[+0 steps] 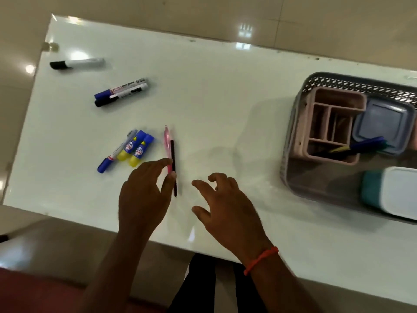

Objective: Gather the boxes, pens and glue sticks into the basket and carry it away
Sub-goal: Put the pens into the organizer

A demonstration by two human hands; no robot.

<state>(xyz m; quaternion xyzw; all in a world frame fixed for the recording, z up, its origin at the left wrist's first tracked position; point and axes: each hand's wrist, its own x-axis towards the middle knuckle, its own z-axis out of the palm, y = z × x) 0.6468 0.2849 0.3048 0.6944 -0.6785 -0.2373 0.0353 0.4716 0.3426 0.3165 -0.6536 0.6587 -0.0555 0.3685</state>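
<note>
The left hand point(144, 195) has thumb and fingers closed lightly around two pens near their lower halves: a pink pen point(167, 150) and a dark pen point(173, 168). Both lie side by side, touching, on the white table point(225, 98). Whether the pair is lifted clear of the surface cannot be determined. The right hand point(228, 211) hovers just beside them, fingers spread and curled, holding nothing.

Risk: the pinch sits low on two round barrels. If the hand lifts as is, one pen is likely to roll out of the pinch and drop, or the pair may scissor apart. Support from the right hand would reduce this.

Orientation: the long axes of both pens run away from the person toward the far table edge, nearly parallel, the pink pen's upper end reaching farthest.

Just left of the pens lie two glue sticks point(137, 149) and a blue-capped marker point(115, 154). Farther out lie a pair of markers point(121, 91) and a single black-capped marker point(76, 63). The grey basket point(291, 141) stands well apart at the right, already containing a pink divided organiser point(331, 125), a blue lidded box point(383, 125) and a teal box point(392, 193).
</note>
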